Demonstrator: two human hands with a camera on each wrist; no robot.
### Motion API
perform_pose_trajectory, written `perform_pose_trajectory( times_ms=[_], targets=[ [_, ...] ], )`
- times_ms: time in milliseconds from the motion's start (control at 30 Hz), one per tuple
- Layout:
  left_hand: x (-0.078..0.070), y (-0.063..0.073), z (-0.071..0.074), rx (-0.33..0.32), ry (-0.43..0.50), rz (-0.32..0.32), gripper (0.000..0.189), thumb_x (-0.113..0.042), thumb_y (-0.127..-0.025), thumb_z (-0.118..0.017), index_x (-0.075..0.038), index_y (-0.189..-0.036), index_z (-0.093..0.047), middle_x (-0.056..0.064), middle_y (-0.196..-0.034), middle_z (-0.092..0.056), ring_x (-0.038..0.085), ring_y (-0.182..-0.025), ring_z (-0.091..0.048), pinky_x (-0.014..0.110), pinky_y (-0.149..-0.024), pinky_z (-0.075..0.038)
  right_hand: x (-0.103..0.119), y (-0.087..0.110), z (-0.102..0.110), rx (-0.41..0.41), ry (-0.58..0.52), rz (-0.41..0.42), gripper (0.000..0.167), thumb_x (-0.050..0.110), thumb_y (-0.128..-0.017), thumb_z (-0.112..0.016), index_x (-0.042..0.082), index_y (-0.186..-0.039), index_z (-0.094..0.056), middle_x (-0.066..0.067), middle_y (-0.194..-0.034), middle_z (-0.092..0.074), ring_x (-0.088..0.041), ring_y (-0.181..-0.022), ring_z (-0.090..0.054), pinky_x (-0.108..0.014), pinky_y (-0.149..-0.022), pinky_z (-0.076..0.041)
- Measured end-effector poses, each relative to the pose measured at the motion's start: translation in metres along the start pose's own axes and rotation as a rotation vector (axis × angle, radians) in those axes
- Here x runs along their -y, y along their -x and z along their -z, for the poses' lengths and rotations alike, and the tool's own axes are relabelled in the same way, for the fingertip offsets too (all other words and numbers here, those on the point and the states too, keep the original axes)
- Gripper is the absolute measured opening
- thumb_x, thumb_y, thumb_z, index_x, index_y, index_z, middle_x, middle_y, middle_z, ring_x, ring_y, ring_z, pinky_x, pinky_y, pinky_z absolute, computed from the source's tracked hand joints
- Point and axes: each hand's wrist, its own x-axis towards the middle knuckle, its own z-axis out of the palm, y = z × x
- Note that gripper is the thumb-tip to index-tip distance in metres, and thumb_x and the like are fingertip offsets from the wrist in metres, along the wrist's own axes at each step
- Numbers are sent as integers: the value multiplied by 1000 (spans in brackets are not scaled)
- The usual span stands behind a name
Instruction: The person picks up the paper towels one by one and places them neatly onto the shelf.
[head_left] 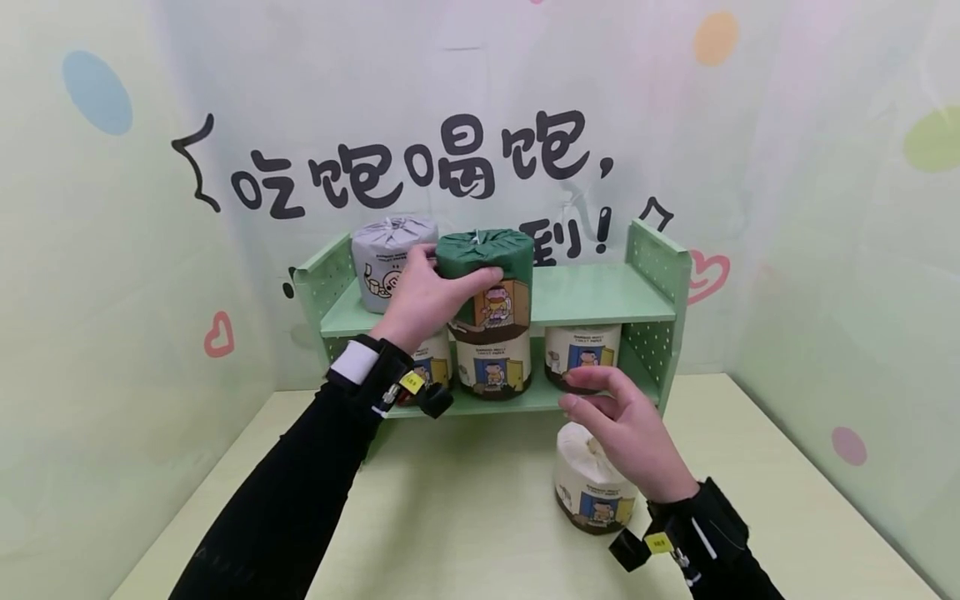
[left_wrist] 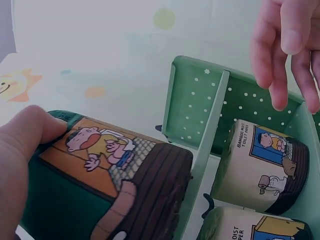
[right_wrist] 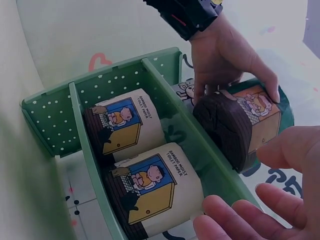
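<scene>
My left hand grips a green paper-wrapped toilet roll with the thumb across its front. The roll is at the upper board's front edge; its dark base shows in the right wrist view, and I cannot tell whether it touches the board. My right hand holds nothing, its fingers loosely bent. Below it a cream toilet roll stands on the table, partly hidden by that hand. A grey toilet roll stands at the upper board's left end, beside my left hand.
A green two-level shelf with perforated end panels stands on the pale table. On its lower board are cream rolls, one at the right, one in the middle, one at the left partly behind my left wrist.
</scene>
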Motion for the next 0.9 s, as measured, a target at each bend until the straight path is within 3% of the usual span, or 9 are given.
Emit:
perform_pose_trajectory(
  times_ms=[133, 300, 467, 567, 700, 900],
  targets=[
    [1, -4, -3, -28, 29, 13, 104, -55, -90, -87, -9, -164, -28, 18, -158, -47, 31, -143, -55, 50, -121, -52, 1, 0, 0, 4, 0, 11, 46, 25, -110, -69, 6, -150, -55, -16, -156, -59, -29, -134, -69, -27, -105, -58],
    [0, -8, -9, -74, -60, -21, 98, -59, -92, -84, -9, -164, -39, 17, -160, -49, 32, -143, -55, 50, -119, -54, 2, 1, 0, 2, 9, 9, 47, 26, -110, -70, 6, -150, -54, -15, -157, -59, -29, -134, -69, -22, -103, -57],
    [0, -8, -18, -146, -94, -9, 100, -59, -91, -84, -6, -162, -37, 19, -158, -53, 34, -142, -56, 50, -115, -56, 1, 2, 1, 7, 10, 2, 48, 26, -111, -69, 6, -151, -53, -15, -157, -59, -28, -135, -68, -22, -104, -56],
    [9, -20, -22, -201, -156, -35, 96, -65, -90, -82, -6, -157, -46, 17, -152, -59, 31, -134, -60, 47, -106, -58, 1, 2, 0, 7, 5, 5, 48, 26, -111, -69, 6, -151, -53, -15, -157, -59, -28, -135, -68, -21, -103, -56],
    [29, -47, -24, -253, -259, -62, 93, -75, -88, -78, -8, -150, -59, 14, -142, -68, 29, -124, -66, 45, -97, -61, 0, 2, -1, 6, 2, 10, 47, 25, -110, -69, 6, -151, -54, -14, -157, -60, -28, -133, -69, -22, -103, -57],
    [37, -61, -24, -276, -288, -47, 85, -73, -92, -74, -7, -143, -61, 12, -133, -72, 28, -116, -69, 45, -94, -61, 0, 2, -2, -1, 10, 19, 46, 25, -110, -70, 6, -150, -55, -13, -156, -61, -28, -132, -69, -23, -102, -57]
  ],
)
